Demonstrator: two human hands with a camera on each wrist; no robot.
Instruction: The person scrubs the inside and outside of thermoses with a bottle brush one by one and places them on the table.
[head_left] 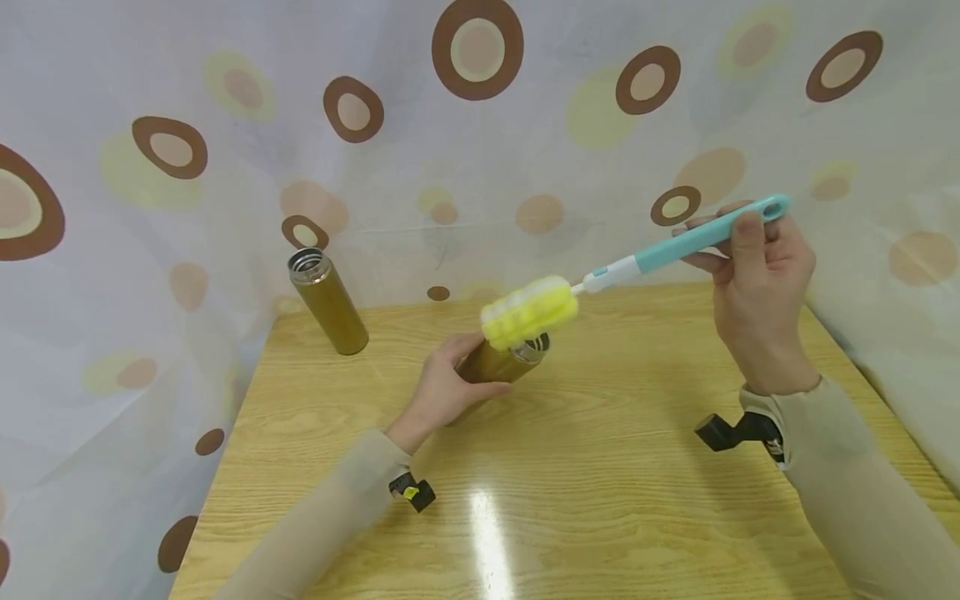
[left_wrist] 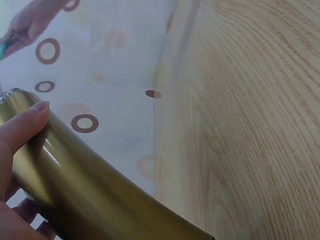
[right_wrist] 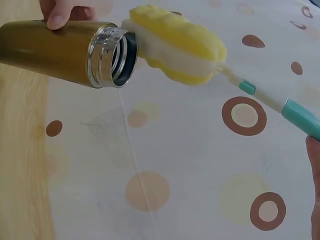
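My left hand (head_left: 442,383) grips a gold thermos flask (right_wrist: 55,52), its thumb and fingers wrapped round the body. The flask is tilted, its open steel mouth (right_wrist: 116,57) pointing right toward the other hand. In the right hand (head_left: 765,283) I hold a bottle brush (head_left: 678,247) by its teal handle, between thumb and fingers. Its yellow and white sponge head (head_left: 529,312) is outside the flask, close by the mouth, and overlaps the flask in the head view. The left wrist view shows the flask body (left_wrist: 85,175) with the thumb along its upper side.
A second gold flask (head_left: 330,304), uncapped, stands upright at the table's back left. The wooden table (head_left: 360,500) meets a hanging sheet (head_left: 480,192) with brown and yellow circles at the back and sides. Each sleeve carries a black wrist mount (head_left: 738,432).
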